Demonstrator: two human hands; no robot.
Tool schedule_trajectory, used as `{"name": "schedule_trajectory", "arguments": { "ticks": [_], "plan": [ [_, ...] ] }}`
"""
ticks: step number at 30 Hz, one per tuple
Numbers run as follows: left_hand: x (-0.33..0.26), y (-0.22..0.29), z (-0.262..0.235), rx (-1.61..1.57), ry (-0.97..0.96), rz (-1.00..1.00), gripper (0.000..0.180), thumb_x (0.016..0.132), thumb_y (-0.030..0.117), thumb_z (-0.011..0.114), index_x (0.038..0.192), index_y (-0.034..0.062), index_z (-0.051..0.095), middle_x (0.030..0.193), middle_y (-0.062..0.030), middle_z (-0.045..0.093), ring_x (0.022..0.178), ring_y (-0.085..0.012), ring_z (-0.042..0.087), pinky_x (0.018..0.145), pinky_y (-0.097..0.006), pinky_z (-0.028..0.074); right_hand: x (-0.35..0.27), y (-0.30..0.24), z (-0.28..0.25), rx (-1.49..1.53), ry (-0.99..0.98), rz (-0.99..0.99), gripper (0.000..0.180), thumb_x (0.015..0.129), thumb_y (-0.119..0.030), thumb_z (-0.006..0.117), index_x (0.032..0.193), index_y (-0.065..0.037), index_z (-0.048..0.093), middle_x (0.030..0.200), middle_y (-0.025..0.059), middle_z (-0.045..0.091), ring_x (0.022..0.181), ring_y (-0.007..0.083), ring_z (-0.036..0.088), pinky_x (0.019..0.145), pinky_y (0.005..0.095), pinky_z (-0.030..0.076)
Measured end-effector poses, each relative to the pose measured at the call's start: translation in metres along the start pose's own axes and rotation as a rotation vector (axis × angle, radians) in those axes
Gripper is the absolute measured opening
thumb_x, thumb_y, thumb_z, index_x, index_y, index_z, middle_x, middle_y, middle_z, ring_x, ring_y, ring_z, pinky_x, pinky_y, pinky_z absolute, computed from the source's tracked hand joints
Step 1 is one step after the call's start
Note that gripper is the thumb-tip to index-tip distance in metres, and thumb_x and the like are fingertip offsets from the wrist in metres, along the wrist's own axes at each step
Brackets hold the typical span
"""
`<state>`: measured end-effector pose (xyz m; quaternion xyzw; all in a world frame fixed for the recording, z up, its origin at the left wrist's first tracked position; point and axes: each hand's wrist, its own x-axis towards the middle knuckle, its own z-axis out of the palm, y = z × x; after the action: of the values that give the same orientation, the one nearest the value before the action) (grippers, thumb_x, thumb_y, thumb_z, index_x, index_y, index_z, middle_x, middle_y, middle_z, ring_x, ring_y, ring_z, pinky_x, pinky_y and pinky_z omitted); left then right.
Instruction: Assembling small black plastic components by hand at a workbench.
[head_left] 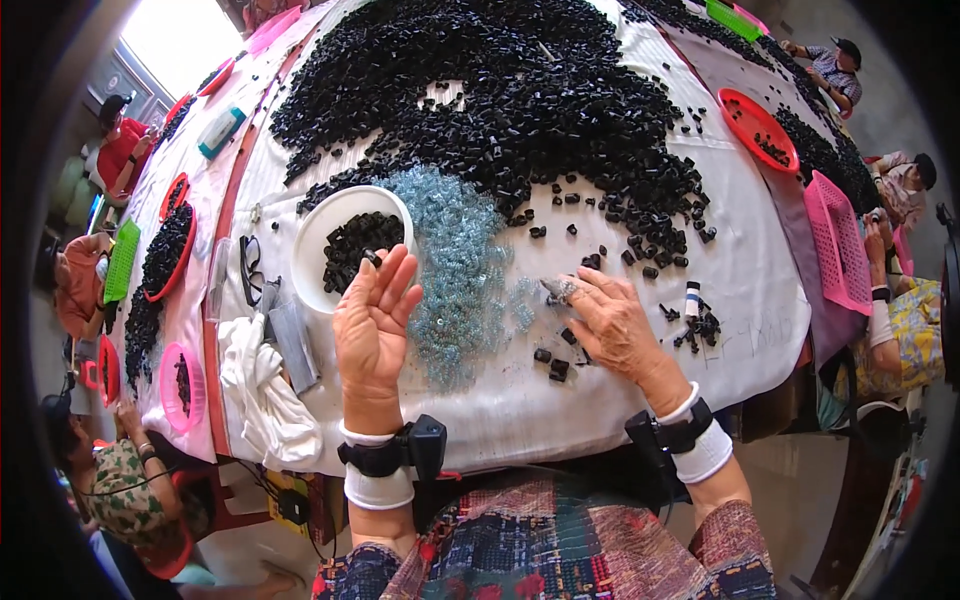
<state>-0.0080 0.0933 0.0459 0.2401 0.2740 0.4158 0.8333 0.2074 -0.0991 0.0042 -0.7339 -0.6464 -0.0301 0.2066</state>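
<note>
Black piece (373, 258) sits pinched in the left hand (373, 335), white bowl (308, 238) beyond its fingertips (400, 262); whether the right hand (620, 330) grips anything, I cannot tell.

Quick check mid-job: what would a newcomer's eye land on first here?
Probably the huge heap of small black pieces spread over the far part of the white cloth. Next, the pale blue pile of small translucent pieces in front of it, with a white bowl partly filled with black pieces on its left. Nearer, the left hand is palm up by the bowl, the right hand right of the blue pile.
</note>
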Motion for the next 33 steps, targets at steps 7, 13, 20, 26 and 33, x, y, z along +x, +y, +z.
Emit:
{"name": "schedule_trajectory", "arguments": {
  "ticks": [7,13,20,26,33],
  "plan": [
    [-0.007,-0.002,0.007,0.006,-0.018,0.089,0.028,0.094,0.018,0.049,0.115,-0.0003,0.05,0.117,-0.0201,0.056,0.103,-0.0273,0.06,0.072,-0.035,0.058,-0.023,-0.008,-0.016,0.152,0.065,0.08,0.028,0.075,-0.007,0.062,0.102,-0.002,0.059,0.104,0.0109,0.063,0.11,0.0254,0.053,0.091,0.0378,0.037],
    [-0.025,-0.016,0.004,-0.03,-0.041,0.014,0.024,0.092,0.015,0.053,0.111,0.0023,0.053,0.086,-0.0111,0.066,0.074,-0.0195,0.066,0.063,-0.031,0.057,-0.012,-0.022,-0.019,0.161,0.12,0.139,0.022,0.072,-0.005,0.062,0.094,-0.004,0.059,0.087,0.0084,0.061,0.092,0.0256,0.056,0.078,0.0375,0.041],
    [-0.043,-0.061,0.002,0.13,-0.141,-0.295,0.019,0.09,0.013,0.055,0.105,0.0013,0.055,0.082,-0.0087,0.064,0.068,-0.0149,0.064,0.057,-0.028,0.055,0.015,-0.037,-0.005,0.052,0.137,0.065,0.019,0.072,-0.005,0.06,0.091,-0.007,0.059,0.083,0.0046,0.06,0.086,0.0227,0.054,0.074,0.0361,0.04],
    [-0.052,-0.074,-0.005,0.193,-0.22,-0.482,0.02,0.088,0.015,0.058,0.105,0.0027,0.056,0.083,-0.0088,0.063,0.069,-0.0152,0.064,0.058,-0.028,0.054,0.024,-0.041,0.009,-0.088,0.085,0.018,0.018,0.071,-0.006,0.059,0.089,-0.009,0.059,0.081,0.0031,0.057,0.084,0.0221,0.052,0.073,0.0361,0.039],
    [-0.057,-0.085,-0.006,0.208,-0.285,-0.518,0.019,0.089,0.015,0.058,0.105,0.0036,0.056,0.086,-0.0076,0.064,0.072,-0.014,0.064,0.061,-0.026,0.053,0.02,-0.038,0.008,-0.034,0.156,-0.013,0.019,0.068,-0.008,0.063,0.085,-0.007,0.055,0.082,0.0077,0.054,0.083,0.0256,0.051,0.073,0.0376,0.038]
  ]
}}
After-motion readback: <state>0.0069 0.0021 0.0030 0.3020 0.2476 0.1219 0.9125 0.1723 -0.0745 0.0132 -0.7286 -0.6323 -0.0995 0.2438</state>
